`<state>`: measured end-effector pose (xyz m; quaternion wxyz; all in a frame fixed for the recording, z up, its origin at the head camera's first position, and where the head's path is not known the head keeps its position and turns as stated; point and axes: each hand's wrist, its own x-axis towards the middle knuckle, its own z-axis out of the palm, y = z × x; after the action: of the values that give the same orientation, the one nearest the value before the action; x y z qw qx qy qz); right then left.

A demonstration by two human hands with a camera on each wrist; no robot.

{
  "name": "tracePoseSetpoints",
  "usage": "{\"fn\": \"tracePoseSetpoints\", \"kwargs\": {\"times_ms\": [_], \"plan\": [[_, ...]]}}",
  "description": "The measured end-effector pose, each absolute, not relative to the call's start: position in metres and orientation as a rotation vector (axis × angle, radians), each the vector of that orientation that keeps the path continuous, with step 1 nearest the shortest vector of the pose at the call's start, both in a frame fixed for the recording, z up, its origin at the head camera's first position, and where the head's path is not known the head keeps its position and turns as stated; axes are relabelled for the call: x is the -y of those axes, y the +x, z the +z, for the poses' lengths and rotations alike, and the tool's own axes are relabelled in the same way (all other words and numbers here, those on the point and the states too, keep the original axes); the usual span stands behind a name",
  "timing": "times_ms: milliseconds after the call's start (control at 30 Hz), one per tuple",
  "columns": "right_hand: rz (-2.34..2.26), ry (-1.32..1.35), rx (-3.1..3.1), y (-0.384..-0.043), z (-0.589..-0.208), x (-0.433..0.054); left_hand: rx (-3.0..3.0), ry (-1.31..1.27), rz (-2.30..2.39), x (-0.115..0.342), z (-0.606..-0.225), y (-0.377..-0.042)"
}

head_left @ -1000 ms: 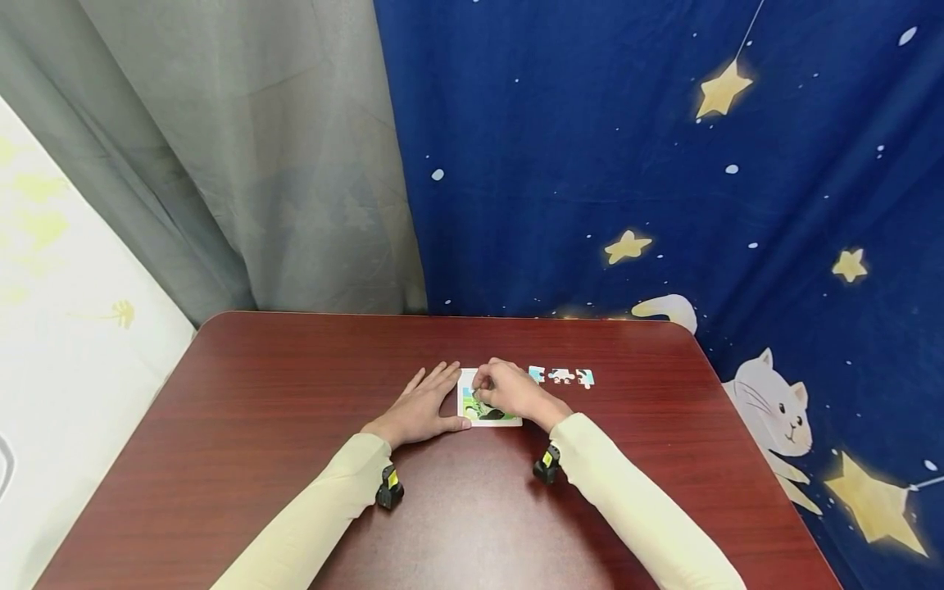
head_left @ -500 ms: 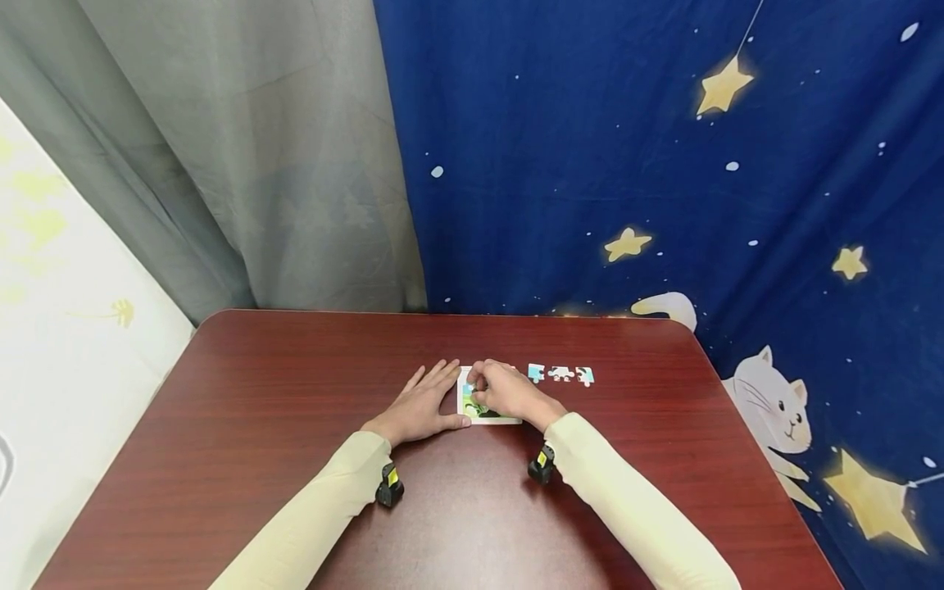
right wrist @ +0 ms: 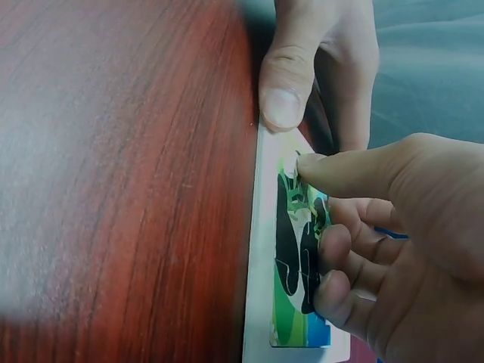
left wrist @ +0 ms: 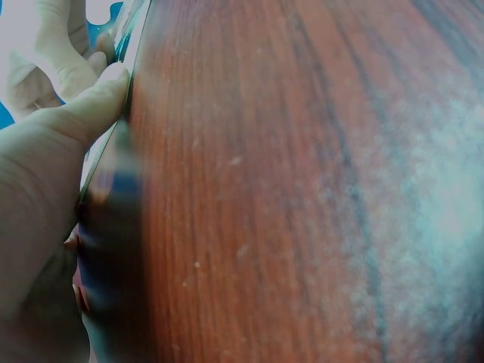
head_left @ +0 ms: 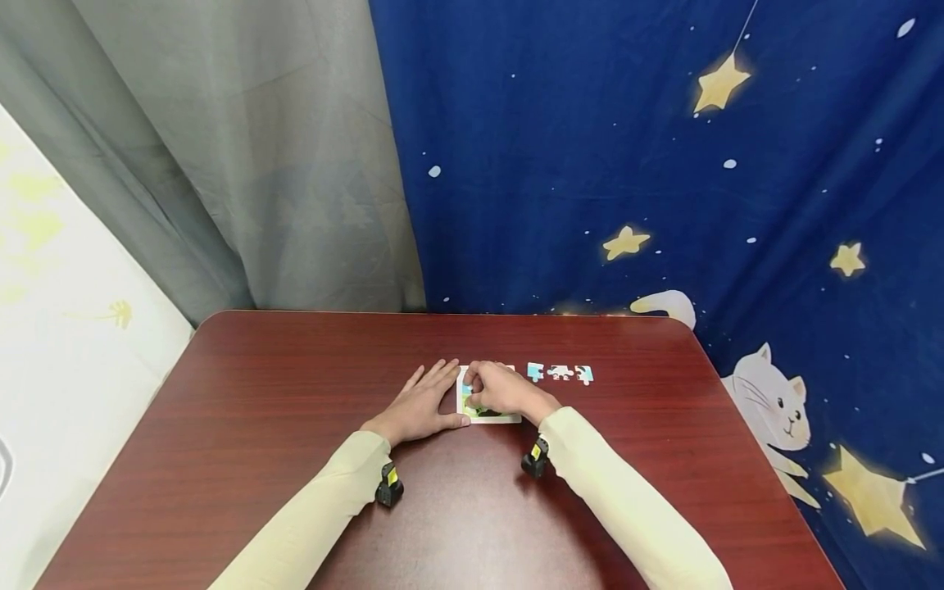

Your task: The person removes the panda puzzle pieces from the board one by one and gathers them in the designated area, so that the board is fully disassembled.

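A small jigsaw puzzle with a white border (head_left: 496,420) lies on the table between the two hands. Its picture (right wrist: 291,249) shows green, black and white patches, with piece seams visible in the right wrist view. My left hand (head_left: 419,410) rests flat to its left, fingers spread, and the thumb (right wrist: 283,106) presses on the border's corner. My right hand (head_left: 503,388) is over the puzzle with bent fingers, pinching a puzzle piece (right wrist: 300,193) at the picture's left part. The fingers cover much of that piece and the puzzle's upper right.
Three loose puzzle pieces lie in a row right of the puzzle: a light-blue one (head_left: 535,372), a mostly white one (head_left: 560,373) and a blue-and-white one (head_left: 584,374). The reddish-brown table (head_left: 295,360) ends at a grey curtain (head_left: 324,205) and a blue starry curtain (head_left: 516,205).
My right hand has shifted slightly left over the puzzle, its wrist following. The left hand keeps its place, and the loose pieces lie as before.
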<state>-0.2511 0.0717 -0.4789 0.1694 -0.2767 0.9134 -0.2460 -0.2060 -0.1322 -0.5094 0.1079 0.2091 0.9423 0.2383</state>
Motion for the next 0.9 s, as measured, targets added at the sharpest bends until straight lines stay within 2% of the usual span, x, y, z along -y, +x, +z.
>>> {"fn": "tracePoseSetpoints", "kwargs": {"times_ms": [900], "plan": [[-0.994, -0.771, -2.574, -0.2505, -0.4883, -0.0803, -2.779, 0.613, 0.678, 0.1311, -0.5102, -0.2068]]}}
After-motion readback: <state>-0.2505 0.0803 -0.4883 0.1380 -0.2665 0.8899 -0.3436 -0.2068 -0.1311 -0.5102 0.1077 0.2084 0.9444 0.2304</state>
